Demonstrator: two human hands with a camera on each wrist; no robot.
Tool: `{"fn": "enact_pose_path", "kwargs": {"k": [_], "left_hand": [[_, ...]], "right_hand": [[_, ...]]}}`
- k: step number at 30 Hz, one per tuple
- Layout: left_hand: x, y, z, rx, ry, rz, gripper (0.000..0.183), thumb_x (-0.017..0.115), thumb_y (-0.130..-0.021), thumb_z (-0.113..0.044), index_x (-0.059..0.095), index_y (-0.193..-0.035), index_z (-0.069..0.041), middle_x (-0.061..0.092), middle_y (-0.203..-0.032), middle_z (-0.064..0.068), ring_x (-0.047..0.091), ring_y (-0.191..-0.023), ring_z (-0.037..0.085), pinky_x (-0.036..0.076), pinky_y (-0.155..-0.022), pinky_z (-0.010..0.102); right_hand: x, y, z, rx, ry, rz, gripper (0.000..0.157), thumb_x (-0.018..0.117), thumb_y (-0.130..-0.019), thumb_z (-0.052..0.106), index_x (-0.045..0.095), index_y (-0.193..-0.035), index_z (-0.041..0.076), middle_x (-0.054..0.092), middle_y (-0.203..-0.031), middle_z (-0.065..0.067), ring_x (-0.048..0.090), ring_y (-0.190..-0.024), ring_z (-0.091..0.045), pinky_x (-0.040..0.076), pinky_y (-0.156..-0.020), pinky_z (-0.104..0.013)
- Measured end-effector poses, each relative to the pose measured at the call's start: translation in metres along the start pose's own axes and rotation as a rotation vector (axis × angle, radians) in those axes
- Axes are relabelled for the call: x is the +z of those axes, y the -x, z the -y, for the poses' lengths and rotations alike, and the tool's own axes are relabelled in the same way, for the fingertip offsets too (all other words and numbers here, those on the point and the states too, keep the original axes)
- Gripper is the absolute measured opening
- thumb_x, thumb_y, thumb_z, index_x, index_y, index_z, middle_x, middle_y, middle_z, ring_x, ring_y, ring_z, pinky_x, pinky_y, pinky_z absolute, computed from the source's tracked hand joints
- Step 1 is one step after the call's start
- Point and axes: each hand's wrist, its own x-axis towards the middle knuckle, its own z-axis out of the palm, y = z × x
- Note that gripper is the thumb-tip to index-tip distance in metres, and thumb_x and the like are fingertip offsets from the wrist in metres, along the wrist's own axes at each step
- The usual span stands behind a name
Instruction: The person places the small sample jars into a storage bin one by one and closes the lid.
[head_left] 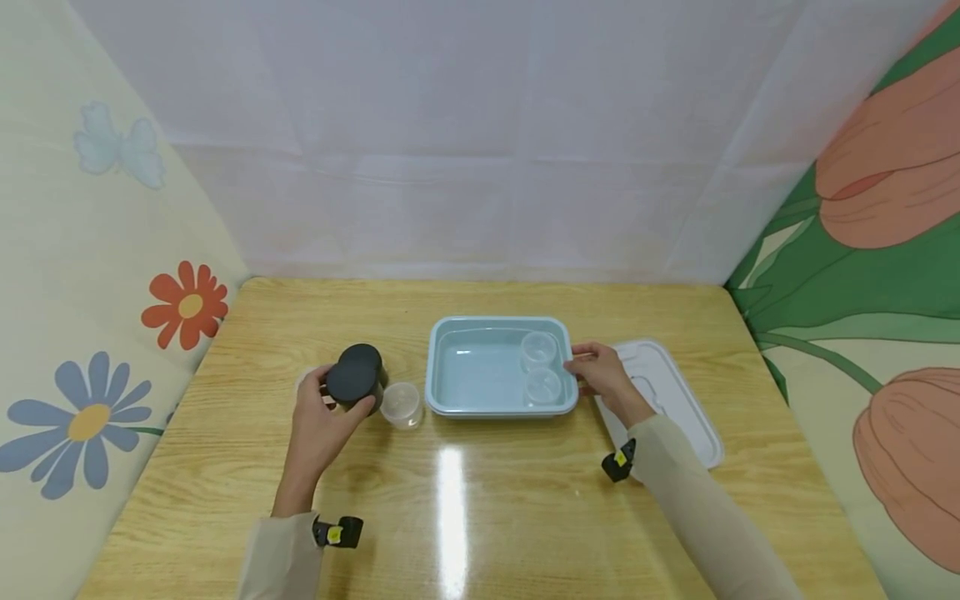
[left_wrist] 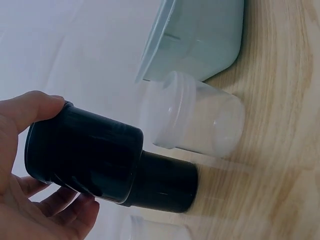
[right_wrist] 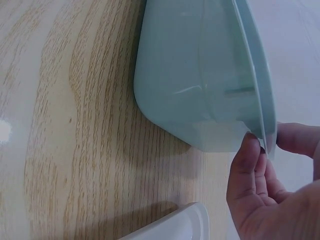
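My left hand (head_left: 322, 429) grips a black cylindrical jar (left_wrist: 85, 150), thumb on one side and fingers curled round the other. Just behind it stands a second black jar (left_wrist: 167, 182), which the held one partly covers in both views. To their right a clear plastic jar (head_left: 402, 406) stands on the table, near the bin. My right hand (head_left: 603, 379) pinches the right rim of the pale blue bin (right_wrist: 200, 75), thumb and fingertips on either side. Two clear jars, one at the back (head_left: 538, 348) and one at the front (head_left: 542, 387), sit in the bin's right end.
A white lid (head_left: 675, 400) lies to the right of the bin, partly beneath my right forearm in the head view. Another clear container (left_wrist: 157, 231) shows beyond the black jars, mostly hidden by my left hand. The wooden table (head_left: 510, 517) ends at a white cloth backdrop (head_left: 480, 208).
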Motion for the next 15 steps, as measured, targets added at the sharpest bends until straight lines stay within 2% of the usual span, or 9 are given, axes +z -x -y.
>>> {"fn": "enact_pose_path", "kwargs": {"k": [8,15], "left_hand": [[0.002,-0.004,-0.008,0.038,0.010,0.008,0.076,0.071,-0.085,-0.021,0.028,-0.143,0.003,0.039,-0.135,0.024,0.042,-0.115,0.035,0.039,-0.091,0.047],[0.007,-0.008,-0.015,0.042,0.021,0.041,0.078,0.071,-0.085,-0.021,0.025,-0.144,0.004,0.037,-0.137,0.025,0.041,-0.118,0.035,0.039,-0.095,0.049]], "right_hand": [[0.000,-0.001,-0.001,-0.001,-0.007,0.002,0.045,0.061,-0.090,0.014,0.048,-0.132,0.004,0.059,-0.111,-0.011,0.059,-0.079,-0.010,0.053,-0.064,-0.026],[0.001,0.001,0.000,0.007,-0.005,-0.004,0.045,0.061,-0.090,0.013,0.048,-0.133,0.005,0.059,-0.112,-0.012,0.059,-0.081,-0.012,0.053,-0.065,-0.026]]}}
